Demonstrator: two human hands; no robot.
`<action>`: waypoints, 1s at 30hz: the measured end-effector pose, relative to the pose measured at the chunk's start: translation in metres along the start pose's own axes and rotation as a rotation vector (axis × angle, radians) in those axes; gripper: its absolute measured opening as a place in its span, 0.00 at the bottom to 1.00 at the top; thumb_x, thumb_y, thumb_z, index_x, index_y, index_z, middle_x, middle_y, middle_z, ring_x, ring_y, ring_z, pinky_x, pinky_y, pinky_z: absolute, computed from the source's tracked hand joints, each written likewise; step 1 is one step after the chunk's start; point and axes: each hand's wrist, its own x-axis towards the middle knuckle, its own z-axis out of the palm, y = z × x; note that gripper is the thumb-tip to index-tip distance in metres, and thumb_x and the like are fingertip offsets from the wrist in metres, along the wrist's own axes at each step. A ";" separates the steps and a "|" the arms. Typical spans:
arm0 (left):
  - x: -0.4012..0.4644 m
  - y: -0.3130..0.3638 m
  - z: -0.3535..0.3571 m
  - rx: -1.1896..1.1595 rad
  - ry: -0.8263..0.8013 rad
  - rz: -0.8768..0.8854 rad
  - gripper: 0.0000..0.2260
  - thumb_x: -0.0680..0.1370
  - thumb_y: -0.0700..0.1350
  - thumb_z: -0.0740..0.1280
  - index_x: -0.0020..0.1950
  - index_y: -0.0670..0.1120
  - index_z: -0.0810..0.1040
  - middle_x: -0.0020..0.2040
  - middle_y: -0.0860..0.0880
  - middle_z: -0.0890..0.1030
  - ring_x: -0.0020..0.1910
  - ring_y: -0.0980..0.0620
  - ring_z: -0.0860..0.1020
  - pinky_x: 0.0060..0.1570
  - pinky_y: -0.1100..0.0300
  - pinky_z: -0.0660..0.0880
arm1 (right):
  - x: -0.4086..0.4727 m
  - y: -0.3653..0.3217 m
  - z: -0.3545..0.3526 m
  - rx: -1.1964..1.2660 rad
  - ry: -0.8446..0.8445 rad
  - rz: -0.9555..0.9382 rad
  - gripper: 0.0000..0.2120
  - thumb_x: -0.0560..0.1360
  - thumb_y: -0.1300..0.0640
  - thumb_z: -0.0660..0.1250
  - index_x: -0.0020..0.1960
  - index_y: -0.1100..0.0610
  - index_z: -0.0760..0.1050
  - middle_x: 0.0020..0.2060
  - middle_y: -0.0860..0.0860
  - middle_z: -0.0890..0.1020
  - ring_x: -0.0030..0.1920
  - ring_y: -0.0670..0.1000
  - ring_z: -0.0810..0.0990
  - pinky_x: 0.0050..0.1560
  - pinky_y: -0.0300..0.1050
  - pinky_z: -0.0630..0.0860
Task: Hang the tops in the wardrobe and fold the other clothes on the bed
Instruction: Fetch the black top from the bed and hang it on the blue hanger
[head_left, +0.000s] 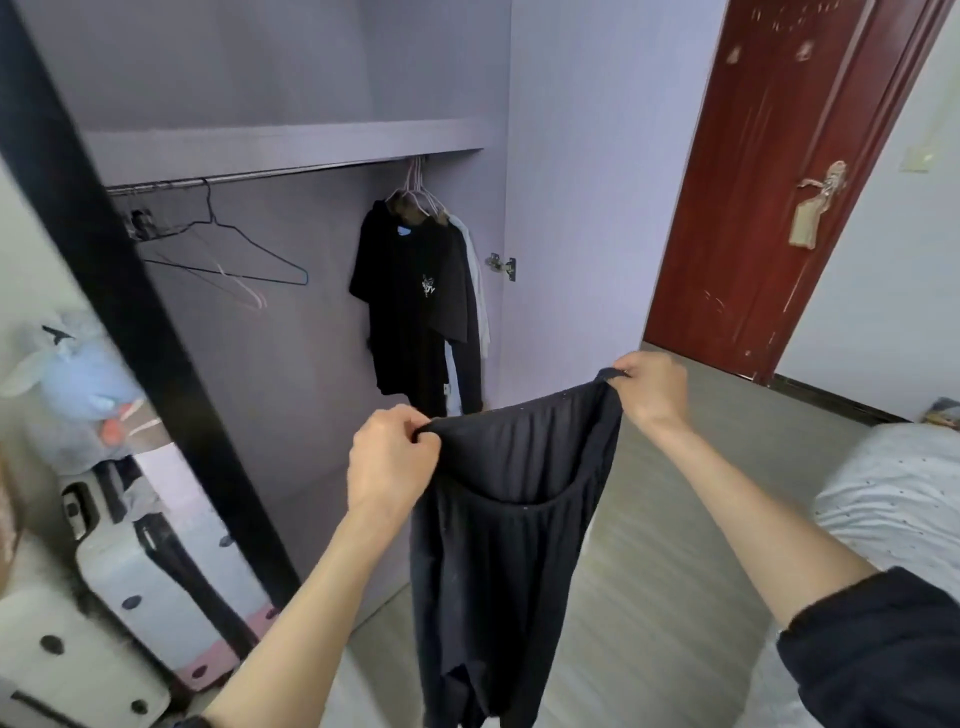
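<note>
A black garment with an elastic waistband hangs in the air in front of me, spread wide at the top. My left hand pinches its left waistband corner, and my right hand pinches the right corner. Behind it the open wardrobe has a rail under a shelf. A black top with a small white print and a white top hang at the rail's right end. Empty wire hangers hang at its left end. The bed with pale dotted bedding lies at the right.
A black wardrobe door frame slants down the left. Left of it are a blue plush toy and a white suitcase. A dark red room door stands open at the right. Grey floor lies between wardrobe and bed.
</note>
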 end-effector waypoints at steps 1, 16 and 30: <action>0.020 -0.001 0.008 0.009 0.058 -0.017 0.07 0.74 0.40 0.62 0.47 0.49 0.79 0.47 0.50 0.79 0.47 0.49 0.77 0.46 0.57 0.72 | 0.018 0.005 0.009 -0.015 -0.033 -0.020 0.08 0.71 0.67 0.65 0.43 0.60 0.83 0.41 0.57 0.84 0.45 0.57 0.80 0.46 0.42 0.74; 0.241 -0.055 0.039 0.171 0.526 -0.350 0.06 0.77 0.42 0.63 0.52 0.44 0.74 0.51 0.46 0.73 0.41 0.45 0.71 0.43 0.53 0.70 | 0.224 -0.026 0.175 -0.248 -0.850 -0.317 0.17 0.73 0.69 0.58 0.52 0.54 0.80 0.46 0.47 0.79 0.49 0.49 0.77 0.52 0.43 0.74; 0.413 -0.121 -0.009 -0.602 0.385 -0.593 0.04 0.77 0.35 0.64 0.43 0.43 0.75 0.40 0.45 0.78 0.37 0.51 0.78 0.30 0.63 0.75 | 0.322 -0.136 0.366 -0.299 -1.083 -0.515 0.10 0.75 0.65 0.61 0.51 0.62 0.79 0.43 0.54 0.78 0.48 0.53 0.77 0.44 0.41 0.71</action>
